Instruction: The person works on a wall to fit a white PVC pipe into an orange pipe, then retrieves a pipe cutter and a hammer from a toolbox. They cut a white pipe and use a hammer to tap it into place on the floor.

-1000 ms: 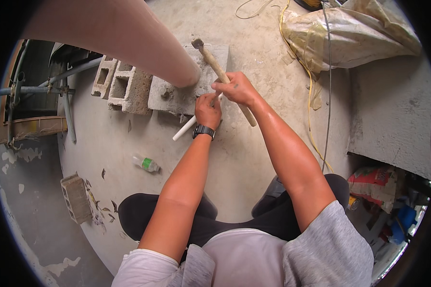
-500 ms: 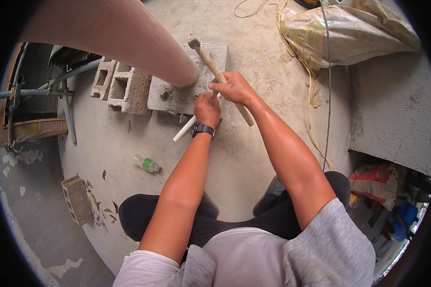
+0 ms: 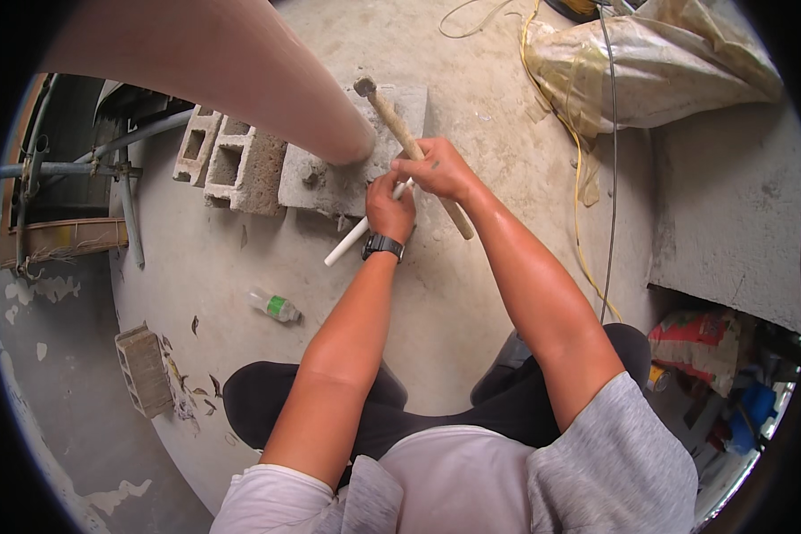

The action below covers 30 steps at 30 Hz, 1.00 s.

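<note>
My right hand (image 3: 440,169) is closed around the wooden handle of a hammer (image 3: 399,130), whose small metal head points away from me. The handle's butt sticks out below my palm. My left hand (image 3: 389,210), with a black watch at its wrist, is closed on a slim white pipe (image 3: 347,244) that slants down to the left. The pipe's upper end shows between the two hands, right by my right fingers. Part of the pipe is hidden by my left hand. Just beyond the hands lies a rough concrete base (image 3: 316,191), with a thick round column (image 3: 329,125) standing on it.
Hollow concrete blocks (image 3: 245,169) stand left of the base, another block (image 3: 144,369) farther down. A clear bottle with a green label (image 3: 277,307) lies on the floor. At right are a yellow cord (image 3: 578,214), a dark cable (image 3: 613,178) and a plastic-covered heap (image 3: 649,76).
The view has shifted slightly. My left hand has turned a little, and the pipe's upper end shows more plainly between my hands. The hammer stays in my right hand.
</note>
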Each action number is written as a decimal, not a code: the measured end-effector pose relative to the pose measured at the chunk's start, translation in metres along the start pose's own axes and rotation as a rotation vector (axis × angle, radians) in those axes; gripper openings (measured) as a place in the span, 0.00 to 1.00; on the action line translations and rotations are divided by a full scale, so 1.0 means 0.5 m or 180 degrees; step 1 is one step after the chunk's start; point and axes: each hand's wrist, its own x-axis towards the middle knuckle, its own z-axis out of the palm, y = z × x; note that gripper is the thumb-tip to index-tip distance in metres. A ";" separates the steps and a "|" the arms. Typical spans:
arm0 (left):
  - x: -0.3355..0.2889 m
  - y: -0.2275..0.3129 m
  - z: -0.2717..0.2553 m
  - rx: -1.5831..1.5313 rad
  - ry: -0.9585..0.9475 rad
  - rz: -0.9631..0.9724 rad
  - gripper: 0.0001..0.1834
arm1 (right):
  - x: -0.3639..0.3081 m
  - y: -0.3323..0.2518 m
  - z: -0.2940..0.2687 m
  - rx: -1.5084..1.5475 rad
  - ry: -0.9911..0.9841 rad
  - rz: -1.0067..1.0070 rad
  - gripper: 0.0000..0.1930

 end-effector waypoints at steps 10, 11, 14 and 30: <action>-0.009 0.004 0.009 -0.0089 -0.0058 0.0478 0.12 | 0.000 0.023 0.001 -0.0316 0.0028 0.0003 0.12; -0.008 0.006 0.010 -0.0078 -0.0035 0.0509 0.12 | 0.000 0.033 -0.001 -0.0281 0.0028 -0.0009 0.12; -0.010 -0.002 0.010 0.0008 0.0076 0.0549 0.13 | 0.000 0.025 -0.003 -0.0259 0.0021 0.0169 0.12; 0.009 0.015 -0.023 0.1295 0.0055 0.0468 0.18 | 0.018 0.008 -0.010 0.0163 0.0138 -0.0092 0.14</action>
